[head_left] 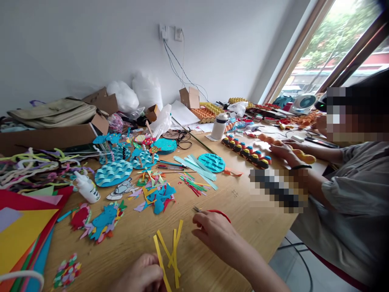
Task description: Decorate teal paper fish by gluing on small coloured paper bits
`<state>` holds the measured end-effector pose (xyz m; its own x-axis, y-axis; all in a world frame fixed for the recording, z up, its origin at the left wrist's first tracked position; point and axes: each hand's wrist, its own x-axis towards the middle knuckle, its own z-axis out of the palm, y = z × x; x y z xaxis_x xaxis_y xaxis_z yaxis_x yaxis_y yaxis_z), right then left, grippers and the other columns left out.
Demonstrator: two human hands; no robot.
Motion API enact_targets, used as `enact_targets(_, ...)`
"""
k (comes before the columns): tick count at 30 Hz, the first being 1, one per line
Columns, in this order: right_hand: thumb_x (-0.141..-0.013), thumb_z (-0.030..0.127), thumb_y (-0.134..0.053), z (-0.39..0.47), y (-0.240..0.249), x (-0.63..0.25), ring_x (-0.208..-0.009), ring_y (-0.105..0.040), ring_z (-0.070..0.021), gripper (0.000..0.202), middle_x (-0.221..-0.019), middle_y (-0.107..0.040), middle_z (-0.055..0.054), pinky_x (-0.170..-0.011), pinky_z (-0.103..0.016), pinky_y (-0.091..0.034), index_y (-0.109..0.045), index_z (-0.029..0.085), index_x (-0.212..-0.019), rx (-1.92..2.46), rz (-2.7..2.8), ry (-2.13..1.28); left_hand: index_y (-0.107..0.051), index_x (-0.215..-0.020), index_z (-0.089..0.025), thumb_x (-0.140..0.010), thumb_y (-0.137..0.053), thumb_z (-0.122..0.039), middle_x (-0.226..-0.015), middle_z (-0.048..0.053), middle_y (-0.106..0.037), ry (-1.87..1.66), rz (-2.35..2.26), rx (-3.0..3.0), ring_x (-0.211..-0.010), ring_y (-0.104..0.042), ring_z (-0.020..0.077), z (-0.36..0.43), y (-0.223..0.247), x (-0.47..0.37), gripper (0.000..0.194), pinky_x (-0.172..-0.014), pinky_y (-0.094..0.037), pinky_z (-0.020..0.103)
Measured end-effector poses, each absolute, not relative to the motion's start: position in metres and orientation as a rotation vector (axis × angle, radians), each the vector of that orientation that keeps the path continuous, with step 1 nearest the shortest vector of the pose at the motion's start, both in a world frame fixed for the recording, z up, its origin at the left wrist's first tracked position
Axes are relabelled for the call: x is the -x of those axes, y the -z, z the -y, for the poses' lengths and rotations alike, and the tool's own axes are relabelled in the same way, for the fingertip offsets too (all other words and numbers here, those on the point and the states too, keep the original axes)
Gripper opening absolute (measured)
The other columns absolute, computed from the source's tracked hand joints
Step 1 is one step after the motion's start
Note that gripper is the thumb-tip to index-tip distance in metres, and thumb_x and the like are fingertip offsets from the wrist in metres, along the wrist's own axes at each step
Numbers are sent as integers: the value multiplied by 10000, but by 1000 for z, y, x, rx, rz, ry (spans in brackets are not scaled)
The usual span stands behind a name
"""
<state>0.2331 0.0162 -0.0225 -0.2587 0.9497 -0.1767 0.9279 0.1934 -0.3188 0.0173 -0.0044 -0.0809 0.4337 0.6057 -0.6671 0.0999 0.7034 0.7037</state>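
My left hand (pixel 146 272), at the bottom of the view, is closed around a narrow yellow paper strip (pixel 160 259) that slants up from its fingers. Just right of it several more yellow strips (pixel 174 247) lie crossed on the wooden table. My right hand (pixel 211 232) rests over red-handled scissors (pixel 219 212); its fingers are curled on them and the metal tips point left. A little beyond are small red and green strips (pixel 194 184), cut paper scraps (pixel 158 197) and pale blue strips (pixel 197 168).
A glue bottle (pixel 87 187) leans at the left beside paper fish (pixel 106 221) and coloured sheets (pixel 24 227). Blue discs (pixel 113 173) and a white bottle (pixel 219 126) stand farther back. A person at the right handles painted egg-carton strips (pixel 300 156).
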Motion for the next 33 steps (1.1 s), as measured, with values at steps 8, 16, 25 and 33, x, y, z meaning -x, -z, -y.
enact_targets(8,-733,244,-483,-7,38,-210,-703,-613,-191,200,-771,-681,-72,-525,-249,-305,-655,181,-811,1988,2455,-692,-424,-647,-172,-638,-556,-497,-576,9,-606,-254,-1060,-857,-376,-494,65,5,63,-23,351,-315,-206,145)
enact_targets(16,-720,178,-459,-11,48,-213,-792,-593,-173,219,-912,-632,-66,-594,-239,-352,-612,182,-877,2045,2259,-628,-608,-856,-176,-564,-708,-469,-906,74,-621,-592,-1140,-870,-829,-576,203,3,98,11,425,-590,-455,244)
enact_targets(25,-777,150,-443,-48,42,-211,-793,-567,-168,210,-936,-584,-63,-591,-241,-351,-601,195,-909,1605,2667,-538,-609,-973,-201,-649,-579,-308,-1026,86,-630,-625,-1212,-1228,-847,-591,222,-2,87,4,342,-718,-478,317)
enact_targets(33,-729,182,-549,-56,30,-188,-819,-575,-159,210,-940,-615,-43,-600,-221,-345,-617,202,-926,1384,2702,-654,-600,-961,-213,-685,-399,-94,-991,70,-609,-625,-1370,-2017,-948,-549,215,-31,85,2,362,-837,-423,338)
